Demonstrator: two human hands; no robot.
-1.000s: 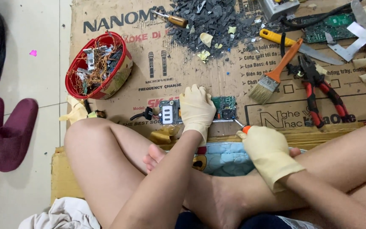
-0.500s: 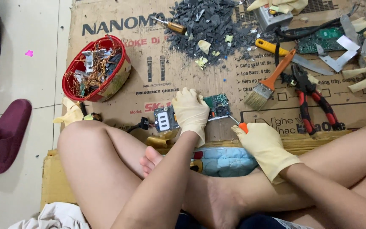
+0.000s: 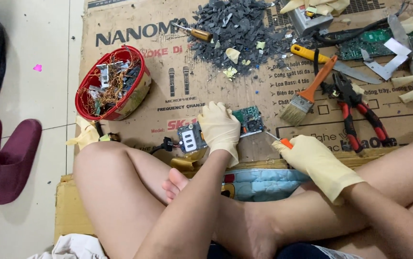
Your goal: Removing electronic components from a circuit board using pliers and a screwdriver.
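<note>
1. My left hand, in a pale rubber glove, presses flat on a small green circuit board; my fingers lie together on top of it, pinning it to the cardboard sheet rather than gripping it.
2. A grey module with a light face sits touching the thumb side of that hand, with a black plug on a wire just beyond it.
3. My right hand, also gloved, is curled shut around an orange-handled screwdriver; its thin tip points toward the board's right edge, just short of it.
4. Past my right fingers lie a paintbrush with an orange handle and red-handled pliers, both near but apart from my glove.
5. Ahead of my left fingertips there is a bare strip of cardboard, then a heap of dark grey plastic chips.
6. Far to the left of my left fingers stands a red bowl full of wire and scrap, close to the cardboard's edge.
7. The cardboard's near edge runs right under my wrists, against my crossed legs.
</note>
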